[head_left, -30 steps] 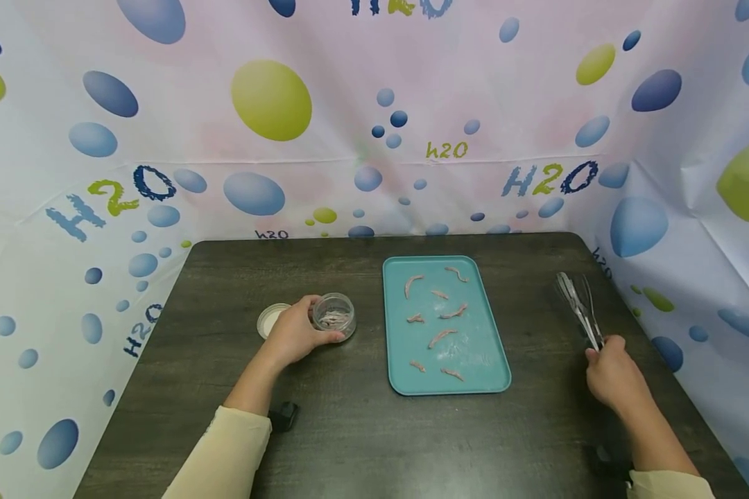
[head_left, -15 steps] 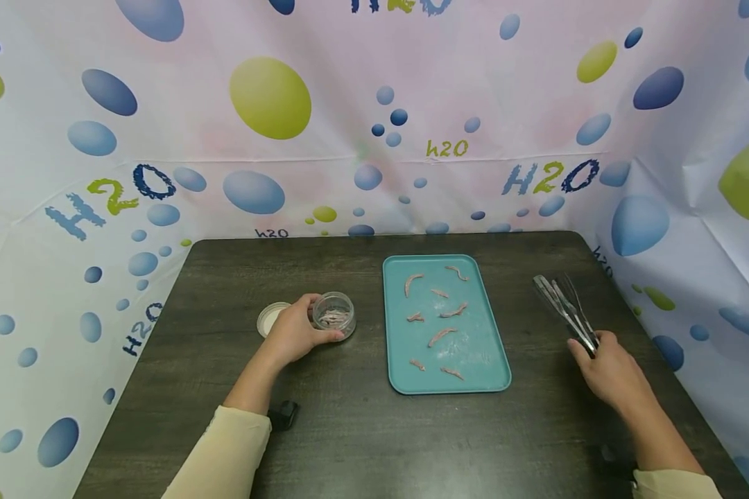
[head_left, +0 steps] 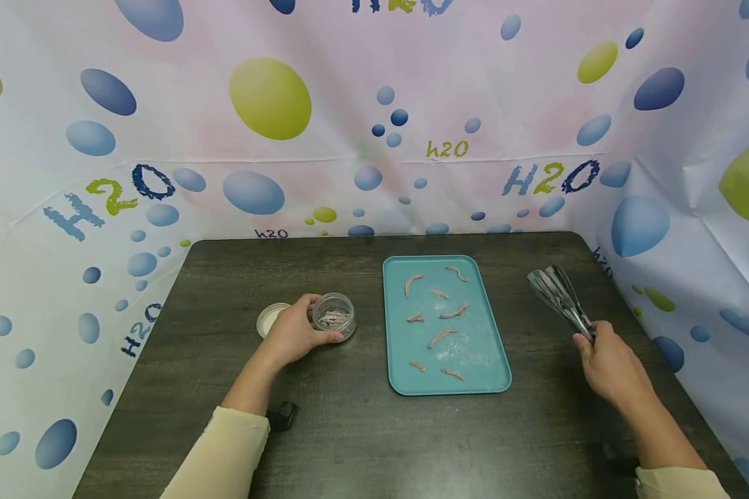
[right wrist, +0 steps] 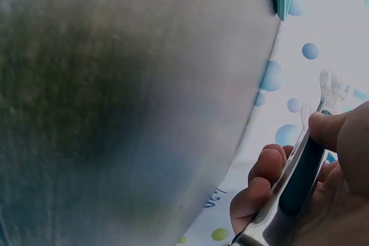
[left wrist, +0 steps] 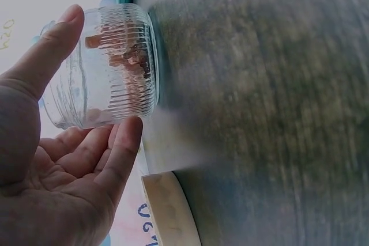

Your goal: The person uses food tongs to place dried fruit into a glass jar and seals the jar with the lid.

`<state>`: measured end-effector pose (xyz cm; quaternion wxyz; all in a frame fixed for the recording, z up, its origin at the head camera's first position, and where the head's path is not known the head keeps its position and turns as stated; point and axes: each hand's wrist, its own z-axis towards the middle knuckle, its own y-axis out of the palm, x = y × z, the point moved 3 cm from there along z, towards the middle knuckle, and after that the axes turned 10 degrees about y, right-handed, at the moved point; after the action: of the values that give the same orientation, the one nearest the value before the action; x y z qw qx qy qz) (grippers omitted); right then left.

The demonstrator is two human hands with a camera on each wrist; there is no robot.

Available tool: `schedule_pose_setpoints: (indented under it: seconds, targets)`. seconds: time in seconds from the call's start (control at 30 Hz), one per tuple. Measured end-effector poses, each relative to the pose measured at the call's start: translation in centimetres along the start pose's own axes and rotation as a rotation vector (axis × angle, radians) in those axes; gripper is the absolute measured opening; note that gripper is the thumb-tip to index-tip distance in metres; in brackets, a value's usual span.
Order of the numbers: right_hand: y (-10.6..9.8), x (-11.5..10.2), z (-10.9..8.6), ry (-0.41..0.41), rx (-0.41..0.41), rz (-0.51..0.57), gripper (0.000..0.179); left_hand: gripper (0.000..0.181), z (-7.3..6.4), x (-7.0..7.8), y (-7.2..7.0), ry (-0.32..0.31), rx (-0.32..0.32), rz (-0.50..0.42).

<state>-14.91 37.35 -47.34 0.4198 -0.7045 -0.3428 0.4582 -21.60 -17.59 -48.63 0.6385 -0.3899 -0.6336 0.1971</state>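
Note:
A small clear glass jar (head_left: 350, 320) stands on the table left of the tray, with pinkish-brown strips (head_left: 334, 319) inside. My left hand (head_left: 295, 334) holds it from the side, thumb on one side and fingers on the other. Ribbed lower walls of the jar (left wrist: 86, 84) show in the left wrist view. At the right side, my right hand (head_left: 616, 367) grips metal tongs (head_left: 564, 301) by the handle end, their tips pointing away and to the left. Dark inlay marks the handle of the tongs (right wrist: 302, 174) in the right wrist view.
Between the hands lies a turquoise tray (head_left: 407, 378) with several thin pinkish strips (head_left: 442, 337) spread over it. A cream round lid (head_left: 267, 320) is beside the left hand. Behind the dark wooden table (head_left: 349, 443) hangs a curtain (head_left: 324, 83) printed with bubbles.
The tongs have swung to the left as my right hand turned and shifted slightly. My left hand, the jar and the tray have stayed where they were.

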Motion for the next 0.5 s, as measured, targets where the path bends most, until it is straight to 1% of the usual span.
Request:
schedule_pose_setpoints:
  seconds: [0.13,0.37,0.5]
  targets:
    - [-0.1,-0.5,0.0,-0.048,-0.007,-0.020,0.064,0.101,0.0,-0.1,0.0,0.008,-0.001,-0.005]
    - [0.2,-1.7,0.0,-0.110,0.000,-0.059,0.063,0.099,0.0,-0.1,0.0,0.030,0.017,-0.052]
    - [0.6,-2.5,-0.2,-0.148,0.011,-0.082,0.059,0.096,0.0,-0.2,0.0,0.030,0.011,-0.049]
